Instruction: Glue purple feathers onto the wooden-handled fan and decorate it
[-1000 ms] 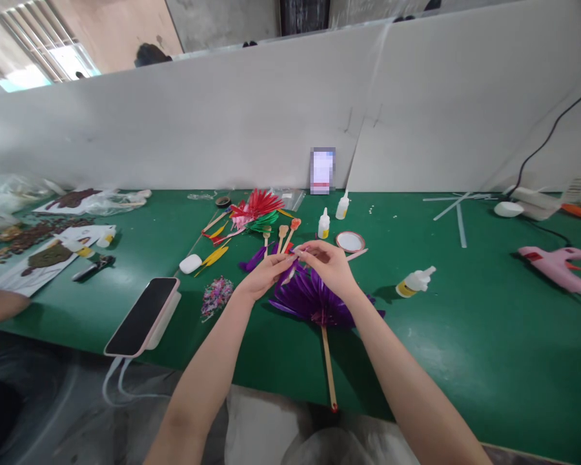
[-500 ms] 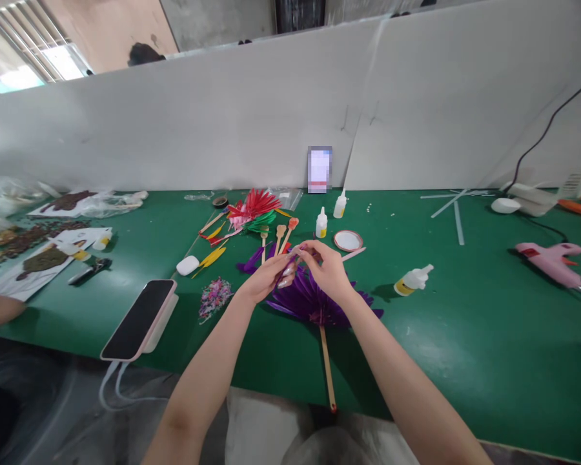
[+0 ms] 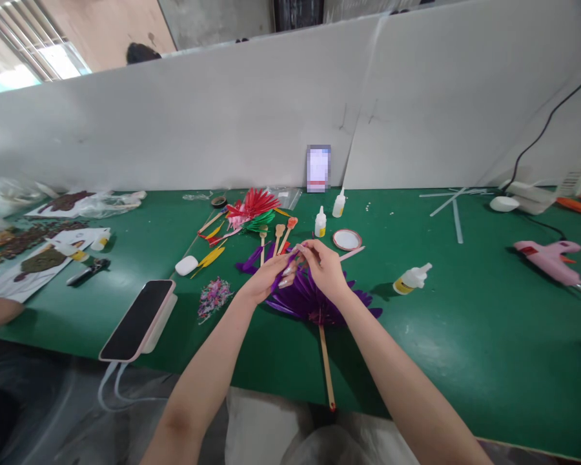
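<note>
My left hand (image 3: 267, 279) is closed on a thin purple feather (image 3: 277, 279), which runs along its fingers above the table. The fingertips of my right hand (image 3: 323, 266) are pinched together against those of the left; whatever lies between them is too small to make out. Below both hands a purple feather fan (image 3: 300, 300) lies spread on the green table, its wooden stick (image 3: 327, 371) pointing toward the front edge. More purple feathers (image 3: 248, 263) and small wooden sticks (image 3: 278, 237) lie just beyond my left hand.
Glue bottles (image 3: 411, 279) stand right of the fan and behind it (image 3: 320, 224). A phone (image 3: 138, 320) with cables lies front left, a pink glue gun (image 3: 552, 261) far right. Red feathers (image 3: 256, 205), a round lid (image 3: 347, 239) and another person's arm (image 3: 0, 312) are also in view.
The purple feather at my left hand has shifted slightly and shows more along the fingers. Both hands stay together in nearly the same place.
</note>
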Tool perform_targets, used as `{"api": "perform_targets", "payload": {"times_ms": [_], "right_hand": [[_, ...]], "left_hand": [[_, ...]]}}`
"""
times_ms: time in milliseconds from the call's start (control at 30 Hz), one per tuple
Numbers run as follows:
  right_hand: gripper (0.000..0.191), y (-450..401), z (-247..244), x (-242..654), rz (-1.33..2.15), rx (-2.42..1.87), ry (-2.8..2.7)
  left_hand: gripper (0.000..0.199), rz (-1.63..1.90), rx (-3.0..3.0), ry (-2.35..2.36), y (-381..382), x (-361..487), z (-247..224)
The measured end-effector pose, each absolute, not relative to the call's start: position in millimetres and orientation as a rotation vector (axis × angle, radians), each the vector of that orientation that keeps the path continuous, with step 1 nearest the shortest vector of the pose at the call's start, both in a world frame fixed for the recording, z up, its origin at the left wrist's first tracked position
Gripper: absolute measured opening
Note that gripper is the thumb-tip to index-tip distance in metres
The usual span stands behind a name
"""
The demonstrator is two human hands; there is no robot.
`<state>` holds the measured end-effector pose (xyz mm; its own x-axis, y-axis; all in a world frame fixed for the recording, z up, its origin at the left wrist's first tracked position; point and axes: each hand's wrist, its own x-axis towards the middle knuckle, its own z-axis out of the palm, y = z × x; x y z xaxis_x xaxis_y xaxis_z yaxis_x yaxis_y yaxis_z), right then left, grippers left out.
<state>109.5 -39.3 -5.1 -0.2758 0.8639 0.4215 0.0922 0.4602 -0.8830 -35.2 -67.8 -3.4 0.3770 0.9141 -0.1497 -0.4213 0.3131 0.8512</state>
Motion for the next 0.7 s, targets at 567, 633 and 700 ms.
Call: {"api": "perform_targets", "payload": {"times_ms": [567, 633, 700], "right_hand": [[0.02, -33.8, -11.7, 109.0, 1.105, -0.745, -1.626], [0.017, -33.3, -14.1, 108.0, 1.103, -0.733, -1.632], [0.015, -32.8, -15.5, 107.4, 1.111, -0.715, -1.632]], "left_hand": [[0.028, 0.964, 0.769, 0.69, -67.4, -34.4, -0.3], [0.031, 0.944, 0.752, 0.675, -67.3, -34.7, 0.3], [0.032, 0.926, 0.734, 0.661, -67.3, -34.9, 0.6]]}}
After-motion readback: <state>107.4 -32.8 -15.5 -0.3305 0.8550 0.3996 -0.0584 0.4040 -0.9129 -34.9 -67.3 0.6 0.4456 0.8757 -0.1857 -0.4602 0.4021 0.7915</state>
